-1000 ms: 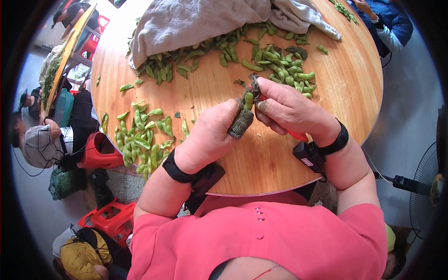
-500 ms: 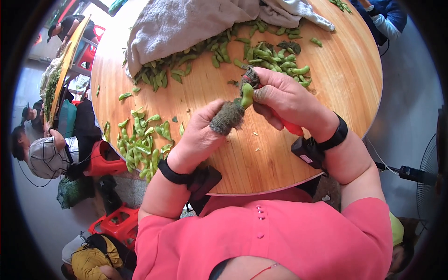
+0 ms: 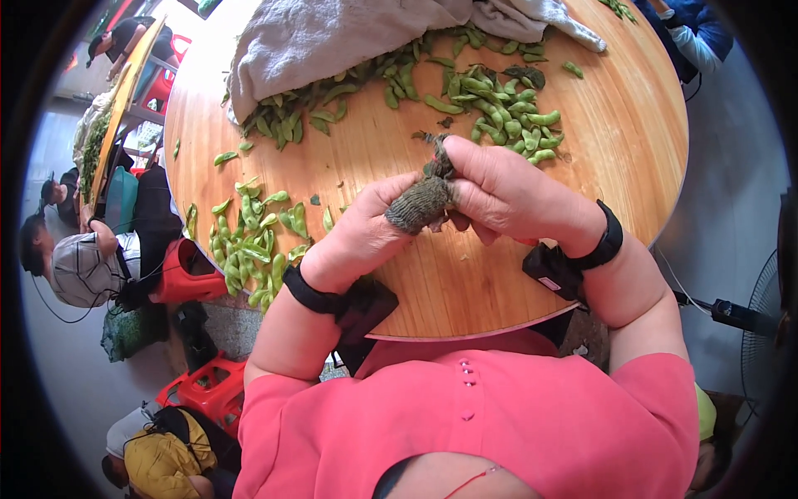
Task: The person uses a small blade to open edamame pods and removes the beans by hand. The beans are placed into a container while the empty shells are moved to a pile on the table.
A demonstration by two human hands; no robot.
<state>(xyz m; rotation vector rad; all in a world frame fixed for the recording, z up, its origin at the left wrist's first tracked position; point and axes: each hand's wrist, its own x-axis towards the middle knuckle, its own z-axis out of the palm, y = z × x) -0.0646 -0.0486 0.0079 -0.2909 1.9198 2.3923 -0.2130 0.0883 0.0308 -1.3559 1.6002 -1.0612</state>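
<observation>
My left hand (image 3: 353,223) and my right hand (image 3: 519,193) meet over the wooden table, fingers bent and pinched together. A grey-green knitted finger cover (image 3: 418,205) wraps a digit of my left hand. Another dark knitted cover (image 3: 439,158) shows at my right fingertips. What lies pinched between the fingers is hidden. A sliver of a red object (image 3: 527,241) shows under my right hand; its kind cannot be made out. Loose green soybean pods (image 3: 249,249) lie left of my left hand. A second heap of pods (image 3: 507,108) lies beyond my right hand.
A grey cloth (image 3: 332,50) covers part of a pod pile at the far side of the round table (image 3: 399,299). Red stools (image 3: 187,274) and people stand or sit to the left. A fan (image 3: 758,320) is at the right, and another person (image 3: 694,37) is at the far right.
The pod that showed between my hands is now out of sight. My hands have drawn together, the right one lower and closer to the left. The view has shifted slightly.
</observation>
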